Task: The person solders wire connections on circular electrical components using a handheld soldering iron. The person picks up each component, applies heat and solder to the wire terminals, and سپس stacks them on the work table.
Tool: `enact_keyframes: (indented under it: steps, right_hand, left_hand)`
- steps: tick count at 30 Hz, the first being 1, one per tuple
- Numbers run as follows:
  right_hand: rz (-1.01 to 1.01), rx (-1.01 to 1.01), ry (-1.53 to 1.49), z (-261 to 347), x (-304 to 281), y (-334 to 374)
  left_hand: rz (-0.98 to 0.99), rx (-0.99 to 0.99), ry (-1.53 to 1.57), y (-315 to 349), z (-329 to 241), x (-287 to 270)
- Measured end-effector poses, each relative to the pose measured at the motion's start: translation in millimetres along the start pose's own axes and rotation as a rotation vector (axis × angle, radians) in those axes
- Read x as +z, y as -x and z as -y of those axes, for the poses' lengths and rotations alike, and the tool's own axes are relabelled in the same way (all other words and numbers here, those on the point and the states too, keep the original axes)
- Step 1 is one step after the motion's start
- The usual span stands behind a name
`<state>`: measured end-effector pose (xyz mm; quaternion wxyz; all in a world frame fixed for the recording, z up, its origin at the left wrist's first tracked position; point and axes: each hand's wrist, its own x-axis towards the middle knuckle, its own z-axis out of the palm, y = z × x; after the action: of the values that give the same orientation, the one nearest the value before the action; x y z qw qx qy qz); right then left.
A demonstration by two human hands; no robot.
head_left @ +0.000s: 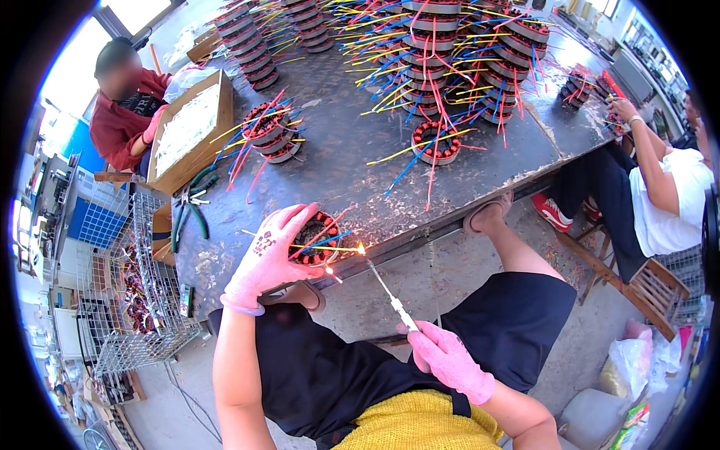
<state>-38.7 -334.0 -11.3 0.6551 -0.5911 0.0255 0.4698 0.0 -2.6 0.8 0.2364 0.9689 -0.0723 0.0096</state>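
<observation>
Head view: left grip (274, 251) clasps a wound ring (328, 225); right grip (451, 361) holds a white-handled stick (400, 308). Best aim the flame (361, 249) only at the wire tip (351, 249) (fingers (298, 215) well back).

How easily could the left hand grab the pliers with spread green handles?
Probably not now: the left hand holds a wired ring. Once freed, it likely could; nothing appears to cover the pliers.

Bright daylight, mostly from windows (136, 13) upper L, blown out w/ little detail. Some glare on dark tabletop (345, 142) twd upper R. Flame (361, 248) adds tiny orange glow. Ctr fairly sharp; strong fisheye bend at edges, blk corners, blue-purple fringe.
</observation>
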Motion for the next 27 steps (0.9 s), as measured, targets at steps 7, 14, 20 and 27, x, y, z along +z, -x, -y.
enact_keyframes:
  steps: [7,14,20,27]
  right_hand:
    - [0.006,-0.058,0.039,-6.5,-4.2,-1.4]
    - [0.013,-0.045,-0.006,-8.7,-5.6,-2.6]
    - [0.016,-0.039,0.052,0.4,-3.7,-1.0]
    - [0.008,-0.064,0.125,-3.3,-6.7,-0.8]
  left_hand:
    - [-0.017,0.022,0.006,0.0,1.7,1.7]
    - [-0.003,0.000,0.001,-0.8,-0.3,-0.2]
    - [0.000,-0.023,-0.011,-0.6,-1.8,0.9]
    - [0.000,-0.028,-0.020,-1.3,-4.2,-0.1]
